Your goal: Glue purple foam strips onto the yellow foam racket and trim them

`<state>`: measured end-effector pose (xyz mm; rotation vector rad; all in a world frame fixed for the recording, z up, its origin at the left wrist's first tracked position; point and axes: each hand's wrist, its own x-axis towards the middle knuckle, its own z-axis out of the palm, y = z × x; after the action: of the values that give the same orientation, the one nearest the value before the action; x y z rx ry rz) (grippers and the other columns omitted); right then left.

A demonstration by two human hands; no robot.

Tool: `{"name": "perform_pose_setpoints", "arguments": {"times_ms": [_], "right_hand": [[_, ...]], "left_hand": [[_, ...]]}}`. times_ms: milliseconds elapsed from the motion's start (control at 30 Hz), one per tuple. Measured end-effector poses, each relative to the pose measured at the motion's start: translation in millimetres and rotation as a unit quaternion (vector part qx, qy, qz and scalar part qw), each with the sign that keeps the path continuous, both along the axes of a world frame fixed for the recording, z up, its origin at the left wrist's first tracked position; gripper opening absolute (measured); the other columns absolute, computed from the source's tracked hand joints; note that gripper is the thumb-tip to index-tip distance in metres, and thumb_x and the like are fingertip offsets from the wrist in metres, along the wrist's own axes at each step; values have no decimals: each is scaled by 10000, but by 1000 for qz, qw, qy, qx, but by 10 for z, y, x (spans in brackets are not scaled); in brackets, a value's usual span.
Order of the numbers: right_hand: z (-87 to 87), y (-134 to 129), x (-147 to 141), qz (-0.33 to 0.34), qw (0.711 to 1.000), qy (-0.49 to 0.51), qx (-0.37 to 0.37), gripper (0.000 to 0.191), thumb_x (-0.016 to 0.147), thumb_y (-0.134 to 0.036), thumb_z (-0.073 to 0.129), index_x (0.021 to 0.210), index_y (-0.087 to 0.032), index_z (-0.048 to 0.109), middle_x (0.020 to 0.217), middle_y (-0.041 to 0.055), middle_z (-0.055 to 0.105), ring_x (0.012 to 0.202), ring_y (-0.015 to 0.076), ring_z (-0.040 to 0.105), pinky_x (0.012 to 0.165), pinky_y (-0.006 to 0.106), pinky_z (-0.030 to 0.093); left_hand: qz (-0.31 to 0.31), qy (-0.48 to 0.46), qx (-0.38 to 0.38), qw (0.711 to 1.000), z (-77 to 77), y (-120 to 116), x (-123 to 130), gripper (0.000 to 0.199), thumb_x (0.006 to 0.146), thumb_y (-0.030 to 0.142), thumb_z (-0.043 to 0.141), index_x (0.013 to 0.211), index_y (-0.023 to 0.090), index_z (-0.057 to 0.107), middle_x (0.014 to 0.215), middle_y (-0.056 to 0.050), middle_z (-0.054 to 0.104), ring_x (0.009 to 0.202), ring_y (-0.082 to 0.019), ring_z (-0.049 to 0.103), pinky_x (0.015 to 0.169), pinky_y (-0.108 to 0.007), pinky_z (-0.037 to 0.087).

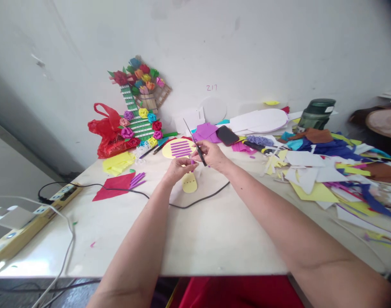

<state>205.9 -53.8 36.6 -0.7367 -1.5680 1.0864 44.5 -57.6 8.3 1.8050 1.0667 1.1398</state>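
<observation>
My right hand (212, 155) is closed round a slim pointed tool (199, 152) with a black lower part; its long thin tip points up and left. Whether it is a knife, tweezers or scissors I cannot tell. Close beside it, my left hand (179, 169) pinches a small purple piece (192, 161) between thumb and fingertips. Behind the hands lies a pale yellow oval (167, 149) with several purple strips (180, 149) laid across it in rows. Just below the hands is a rounded yellow piece (190, 185) with a row of small dark marks.
Purple rolls (137, 179) lie by a red sheet (110, 190) at left. A black cable (182, 207) crosses the table from a power strip (51, 209). Paper scraps (310, 171) heap at right near a green bottle (317, 113). A phone (227, 135) lies behind my right hand.
</observation>
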Motion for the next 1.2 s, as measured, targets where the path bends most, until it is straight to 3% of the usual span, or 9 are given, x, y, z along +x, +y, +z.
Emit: {"name": "perform_pose_setpoints", "arguments": {"times_ms": [300, 733, 967, 1200], "right_hand": [[20, -23, 6, -27, 999, -11, -39, 455, 508, -209, 741, 912, -158, 540, 634, -29, 614, 537, 101, 548, 478, 209, 435], [7, -21, -11, -4, 998, 33, -50, 502, 464, -235, 778, 897, -136, 544, 569, -48, 588, 493, 89, 527, 499, 233, 460], [54, 9, 113, -2, 998, -41, -48, 481, 520, -318, 764, 909, -118, 563, 613, -36, 574, 506, 66, 483, 478, 203, 403], [60, 39, 327, 61, 975, -213, -33, 403, 609, -431, 715, 854, -134, 594, 609, -19, 572, 493, 63, 489, 440, 182, 372]], "left_hand": [[-65, -42, -49, 996, 41, -70, 18, 242, 631, 361, 722, 645, 123, 676, 606, -53, 644, 528, -99, 536, 513, -214, 411], [-101, -45, -53, 992, 14, -43, -35, 283, 726, 386, 647, 706, 104, 648, 662, -63, 669, 527, -108, 584, 441, -197, 369], [-72, -64, -51, 994, -4, -15, -70, 293, 722, 402, 646, 716, 109, 644, 659, -59, 664, 519, -102, 577, 436, -195, 370], [-64, -111, -54, 990, -6, -18, -106, 282, 722, 396, 649, 719, 117, 608, 605, -38, 643, 458, -87, 546, 399, -185, 331]]}}
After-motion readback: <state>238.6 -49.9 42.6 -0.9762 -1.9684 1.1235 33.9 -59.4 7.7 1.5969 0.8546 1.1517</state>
